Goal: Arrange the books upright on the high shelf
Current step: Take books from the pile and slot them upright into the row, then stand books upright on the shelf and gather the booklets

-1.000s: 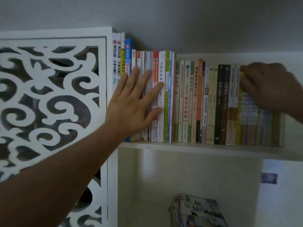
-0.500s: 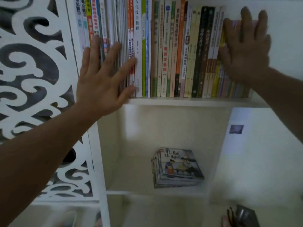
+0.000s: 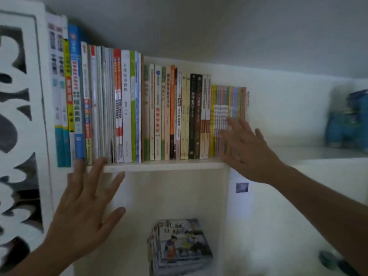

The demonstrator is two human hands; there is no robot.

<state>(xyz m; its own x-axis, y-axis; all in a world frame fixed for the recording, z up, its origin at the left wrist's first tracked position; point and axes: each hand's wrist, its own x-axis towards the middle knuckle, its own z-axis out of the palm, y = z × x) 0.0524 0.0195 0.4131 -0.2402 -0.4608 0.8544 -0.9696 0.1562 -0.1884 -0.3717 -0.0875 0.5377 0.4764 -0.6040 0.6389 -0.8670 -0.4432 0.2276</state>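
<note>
A long row of books (image 3: pixel 151 112) stands upright on the high white shelf (image 3: pixel 163 165), spines facing me, tall ones at the left and thin colourful ones (image 3: pixel 227 108) at the right end. My left hand (image 3: pixel 83 212) hangs below the shelf edge with fingers spread, its fingertips just reaching the bottoms of the left books. My right hand (image 3: pixel 247 148) is spread flat in front of the lower right end of the row, fingers straight and blurred. Neither hand holds a book.
A white carved panel (image 3: pixel 22 136) borders the books on the left. A stack of flat picture books (image 3: pixel 179 246) lies in the compartment below. A blue toy figure (image 3: pixel 348 120) sits on the ledge at the right. A dark object (image 3: pixel 336 261) shows at the bottom right.
Both hands have come down off the spines: the left has dropped below the shelf edge, the right has slid from the tops to the bottom of the thin books. The camera tilted up.
</note>
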